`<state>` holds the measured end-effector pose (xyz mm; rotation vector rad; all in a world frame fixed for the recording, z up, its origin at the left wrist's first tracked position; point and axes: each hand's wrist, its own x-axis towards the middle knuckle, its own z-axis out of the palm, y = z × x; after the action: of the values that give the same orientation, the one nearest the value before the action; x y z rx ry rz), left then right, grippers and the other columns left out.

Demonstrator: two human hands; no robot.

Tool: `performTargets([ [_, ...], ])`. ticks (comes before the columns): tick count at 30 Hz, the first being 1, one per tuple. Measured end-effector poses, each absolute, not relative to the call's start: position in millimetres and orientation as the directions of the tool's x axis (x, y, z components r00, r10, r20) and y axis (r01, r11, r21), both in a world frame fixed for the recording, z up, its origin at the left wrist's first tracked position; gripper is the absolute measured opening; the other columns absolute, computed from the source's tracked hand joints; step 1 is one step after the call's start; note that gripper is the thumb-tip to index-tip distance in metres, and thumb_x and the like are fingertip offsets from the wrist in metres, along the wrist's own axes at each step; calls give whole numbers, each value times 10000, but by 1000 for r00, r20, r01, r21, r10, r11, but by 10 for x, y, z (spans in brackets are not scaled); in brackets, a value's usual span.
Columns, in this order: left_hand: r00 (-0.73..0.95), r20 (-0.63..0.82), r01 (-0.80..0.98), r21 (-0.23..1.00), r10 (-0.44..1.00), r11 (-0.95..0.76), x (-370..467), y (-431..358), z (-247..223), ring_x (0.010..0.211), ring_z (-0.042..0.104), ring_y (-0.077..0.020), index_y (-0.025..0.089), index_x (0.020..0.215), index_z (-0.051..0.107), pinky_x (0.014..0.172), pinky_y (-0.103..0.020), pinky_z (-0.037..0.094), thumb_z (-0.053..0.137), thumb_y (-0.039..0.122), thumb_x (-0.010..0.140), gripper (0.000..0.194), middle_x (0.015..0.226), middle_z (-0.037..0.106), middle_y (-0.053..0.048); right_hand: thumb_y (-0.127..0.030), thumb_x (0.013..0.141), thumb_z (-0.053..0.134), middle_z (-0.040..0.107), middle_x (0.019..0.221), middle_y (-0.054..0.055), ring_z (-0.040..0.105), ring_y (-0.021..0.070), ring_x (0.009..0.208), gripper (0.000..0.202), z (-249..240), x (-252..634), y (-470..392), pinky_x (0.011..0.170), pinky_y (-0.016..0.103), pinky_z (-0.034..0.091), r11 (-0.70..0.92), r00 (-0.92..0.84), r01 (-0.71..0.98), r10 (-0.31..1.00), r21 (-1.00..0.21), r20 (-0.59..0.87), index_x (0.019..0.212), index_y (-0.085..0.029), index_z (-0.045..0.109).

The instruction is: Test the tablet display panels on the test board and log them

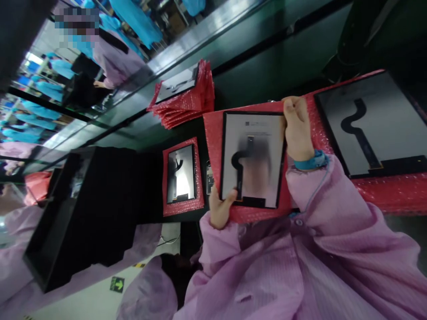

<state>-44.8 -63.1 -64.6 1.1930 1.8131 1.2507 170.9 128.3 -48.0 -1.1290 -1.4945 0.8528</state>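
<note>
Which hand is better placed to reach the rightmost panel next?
Probably the right hand, nearer the rightmost panel, at the upper right of the held panel; the left hand holds its lower left.

The left hand grips a grey panel at its lower left corner, thumb on its face near a black ribbon cable. Red bubble wrap lies behind it; the right hand closes on the wrap's upper right corner, though whether it also pinches the panel is hard to tell. A second panel lies to the left, a third panel to the right, both on red wrapping.
</note>
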Motion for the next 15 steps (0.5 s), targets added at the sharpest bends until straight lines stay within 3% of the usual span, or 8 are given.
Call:
performTargets([
  [2,-478,-78,199,961,875,194,-760,-630,-569,803,729,-194,183,1069,715,740,-294,605,876,589,660,599,946,769,-60,-491,1089,182,561,1061,93,556,183,926,382,-469,1565,1185,771,321,437,208,10,152,977,-966,212,1194,-231,442],
  [6,-627,-52,178,962,777,208,-1593,-583,-497,788,720,-177,228,1122,698,709,-282,603,888,614,607,671,940,758,-10,-412,1074,318,598,917,33,583,150,762,236,-536,1262,1021,699,291,437,6,-248,177,968,-984,-39,1125,-215,438],
  [10,-664,-67,295,892,745,343,-2351,-538,-486,574,617,-130,236,884,662,617,-307,605,836,731,579,607,683,666,70,-356,1051,409,605,824,15,578,154,759,185,-625,1120,964,705,291,401,36,-327,239,944,-970,-45,1000,-200,496],
  [15,-654,-84,386,818,752,427,-2740,-521,-459,534,581,-121,219,733,603,594,-311,598,789,773,614,597,579,611,73,-328,1064,383,619,808,15,571,149,742,217,-636,1138,979,680,284,363,71,-371,306,927,-949,-50,1021,-176,531],
])
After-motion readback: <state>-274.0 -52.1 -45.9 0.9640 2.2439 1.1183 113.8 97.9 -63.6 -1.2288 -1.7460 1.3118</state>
